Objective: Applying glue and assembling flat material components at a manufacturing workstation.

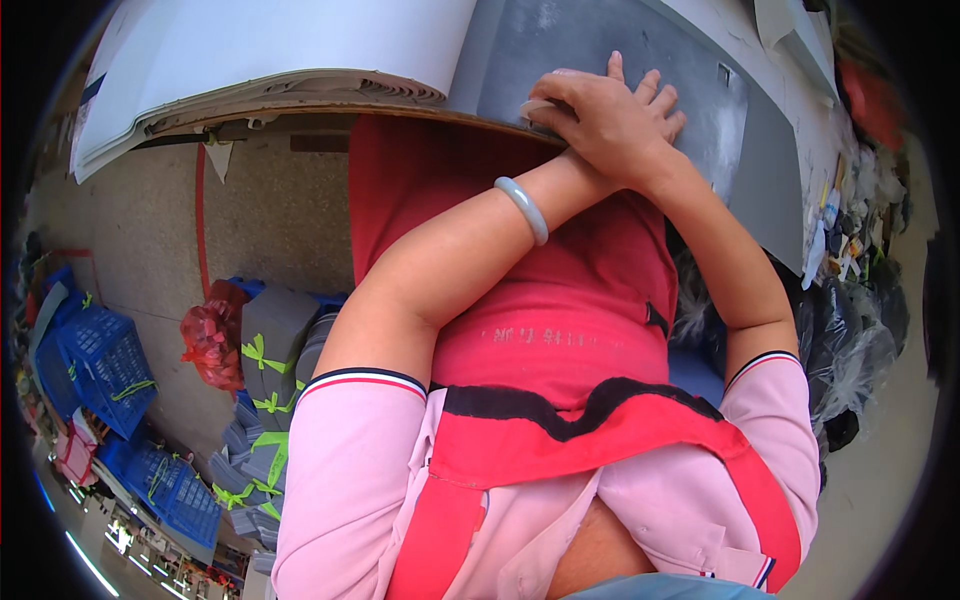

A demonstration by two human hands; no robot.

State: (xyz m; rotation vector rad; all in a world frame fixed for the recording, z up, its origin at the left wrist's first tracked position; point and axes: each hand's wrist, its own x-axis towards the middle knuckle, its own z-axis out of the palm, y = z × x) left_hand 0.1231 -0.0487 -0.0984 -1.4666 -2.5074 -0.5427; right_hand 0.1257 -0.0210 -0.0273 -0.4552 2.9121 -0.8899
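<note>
My forearms cross over a dark grey, smudged sheet (pixel 560 40) at the table's near edge. My left hand (pixel 655 97), on the arm with the pale bangle (pixel 523 211), lies flat on the sheet with its fingers spread. Its palm and back are mostly hidden under my right hand (pixel 605 118). The right thumb and forefinger are bent together around a small pale piece (pixel 537 106) at the sheet's near edge. What that piece is, I cannot make out.
A thick stack of white sheets (pixel 290 40) with curled edges lies on the left of the table. Grey bundles tied with green strips (pixel 270 350), a red bag (pixel 213 335) and blue crates (pixel 108 355) stand on the floor at left. Plastic bags (pixel 845 330) lie at right.
</note>
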